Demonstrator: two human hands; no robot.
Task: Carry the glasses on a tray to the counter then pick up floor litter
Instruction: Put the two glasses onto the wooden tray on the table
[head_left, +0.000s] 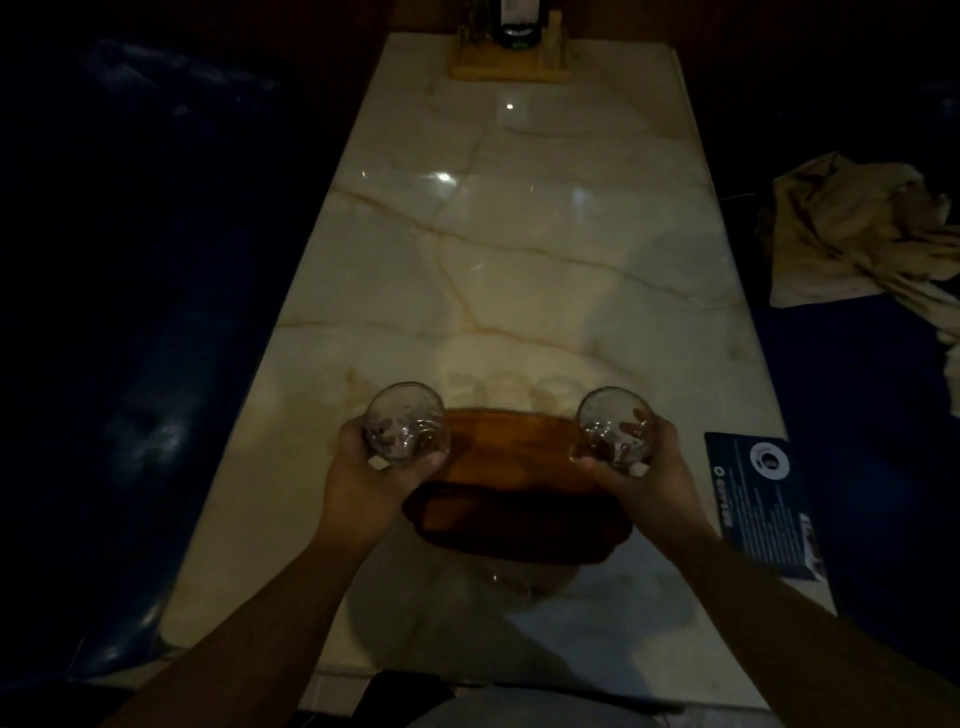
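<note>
Head view: left hand (363, 467) grips one clear round drinking glass (406, 423), right hand (641, 467) grips another clear glass (613, 426), flanking the oval brown wooden tray (519, 499) on the marble bench (519, 234) at 6 o'clock. Dim light risks misjudging the tray rim; a glass set half on it could tip.
</note>
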